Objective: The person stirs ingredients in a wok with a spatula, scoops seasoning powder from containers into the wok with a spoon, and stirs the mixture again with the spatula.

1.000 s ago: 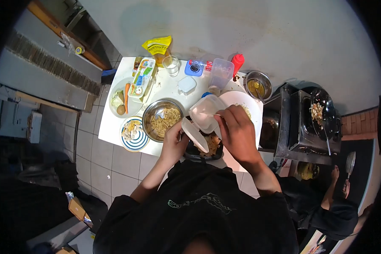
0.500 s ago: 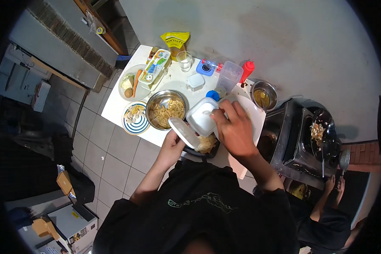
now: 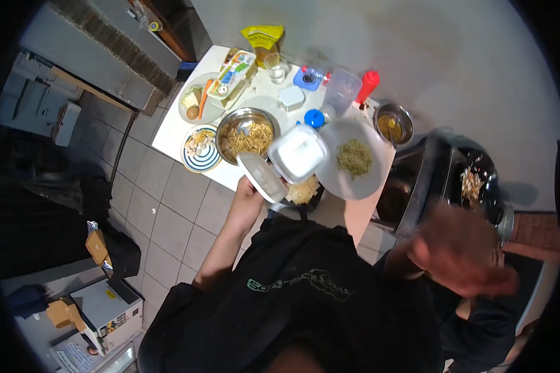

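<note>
My left hand (image 3: pixel 247 198) grips the open lid (image 3: pixel 259 175) of a white plastic container (image 3: pixel 300 153) by its lower edge. The lid seems joined to the container, which has white contents and something pale on top. Below the container, a dark tray holds pale flat pieces (image 3: pixel 303 191). Off the table on the right, my right hand (image 3: pixel 460 252) is smeared by motion, so its fingers cannot be read. Behind the container stands a steel bowl (image 3: pixel 269 119) of pale strips with a spoon in it. A large plate (image 3: pixel 379 171) with a greenish shredded heap lies to its right.
A striped plate (image 3: pixel 200 163) and a plate with a carrot (image 3: pixel 205 99) stand left. Farther back are an egg carton (image 3: pixel 233 76), a yellow pouch (image 3: pixel 264 38), a glass (image 3: pixel 276 69) and a red bottle (image 3: pixel 368 86). A stove with a wok (image 3: pixel 488 177) is right, near another person's sleeve (image 3: pixel 482 329).
My right hand has left the white container and swung right and down, past the table's edge. The left hand still has the lid, a little higher. The large plate's heap is now uncovered.
</note>
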The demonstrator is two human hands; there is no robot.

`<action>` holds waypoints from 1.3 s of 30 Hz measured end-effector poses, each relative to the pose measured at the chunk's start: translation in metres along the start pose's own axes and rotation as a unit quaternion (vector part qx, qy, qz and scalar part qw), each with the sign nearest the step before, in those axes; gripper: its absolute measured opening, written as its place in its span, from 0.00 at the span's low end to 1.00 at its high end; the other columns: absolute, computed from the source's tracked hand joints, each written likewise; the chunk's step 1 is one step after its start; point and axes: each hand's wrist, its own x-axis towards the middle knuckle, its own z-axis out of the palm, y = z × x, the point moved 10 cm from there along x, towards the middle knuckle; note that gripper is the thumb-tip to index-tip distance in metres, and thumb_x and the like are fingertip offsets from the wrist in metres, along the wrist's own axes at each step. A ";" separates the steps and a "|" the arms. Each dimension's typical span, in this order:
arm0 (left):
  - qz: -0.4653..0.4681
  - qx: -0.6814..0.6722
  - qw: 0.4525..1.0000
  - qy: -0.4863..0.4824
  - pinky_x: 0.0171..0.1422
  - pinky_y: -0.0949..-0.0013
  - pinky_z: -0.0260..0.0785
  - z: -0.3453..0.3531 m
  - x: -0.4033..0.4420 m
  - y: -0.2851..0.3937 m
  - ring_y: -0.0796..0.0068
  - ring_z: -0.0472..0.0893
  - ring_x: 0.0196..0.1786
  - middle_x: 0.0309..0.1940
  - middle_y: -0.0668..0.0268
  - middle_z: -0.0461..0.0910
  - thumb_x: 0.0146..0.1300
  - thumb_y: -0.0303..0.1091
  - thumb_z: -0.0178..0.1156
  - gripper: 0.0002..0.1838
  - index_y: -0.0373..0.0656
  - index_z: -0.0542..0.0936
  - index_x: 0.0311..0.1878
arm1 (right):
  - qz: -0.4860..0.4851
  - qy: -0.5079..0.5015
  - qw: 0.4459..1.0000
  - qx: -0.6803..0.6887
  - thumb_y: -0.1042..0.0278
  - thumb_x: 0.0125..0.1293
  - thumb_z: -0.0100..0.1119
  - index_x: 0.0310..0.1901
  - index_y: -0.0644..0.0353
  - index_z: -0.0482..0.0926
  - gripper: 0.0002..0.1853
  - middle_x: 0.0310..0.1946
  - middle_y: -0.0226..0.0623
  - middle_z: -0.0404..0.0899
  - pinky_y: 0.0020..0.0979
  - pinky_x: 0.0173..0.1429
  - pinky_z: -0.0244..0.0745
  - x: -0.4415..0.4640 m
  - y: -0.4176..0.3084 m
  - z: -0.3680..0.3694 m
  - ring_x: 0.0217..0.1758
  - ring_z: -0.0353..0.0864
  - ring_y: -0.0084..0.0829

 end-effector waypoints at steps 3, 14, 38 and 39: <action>0.024 -0.047 0.999 -0.014 0.59 0.59 0.75 0.008 -0.003 0.014 0.65 0.82 0.47 0.41 0.58 0.81 0.63 0.25 0.62 0.13 0.33 0.75 0.49 | -0.024 0.000 0.992 0.125 0.62 0.66 0.55 0.26 0.51 0.79 0.10 0.21 0.33 0.77 0.37 0.47 0.79 0.012 -0.037 0.031 0.23 0.78 0.27; 0.061 -0.123 0.987 -0.083 0.64 0.50 0.72 0.032 -0.001 0.021 0.64 0.79 0.50 0.45 0.59 0.78 0.65 0.23 0.60 0.09 0.35 0.77 0.47 | -0.191 -0.154 0.962 0.117 0.90 0.44 0.46 0.20 0.65 0.64 0.08 0.18 0.32 0.68 0.16 0.26 0.61 0.003 -0.095 0.063 0.20 0.63 0.15; 0.099 0.027 0.994 -0.041 0.51 0.74 0.74 0.025 0.010 0.035 0.80 0.81 0.45 0.43 0.66 0.82 0.68 0.22 0.56 0.13 0.34 0.76 0.55 | -0.016 -0.194 0.598 -0.778 0.76 0.55 0.62 0.40 0.63 0.81 0.09 0.55 0.42 0.70 0.41 0.58 0.68 0.029 0.157 -0.021 0.55 0.70 0.43; 0.100 0.025 0.994 -0.047 0.52 0.75 0.73 0.027 0.012 0.034 0.82 0.80 0.46 0.44 0.67 0.82 0.68 0.22 0.56 0.14 0.35 0.76 0.56 | 0.003 -0.194 0.585 -0.788 0.75 0.55 0.63 0.39 0.63 0.81 0.09 0.55 0.41 0.70 0.42 0.59 0.67 0.031 0.162 -0.025 0.57 0.69 0.43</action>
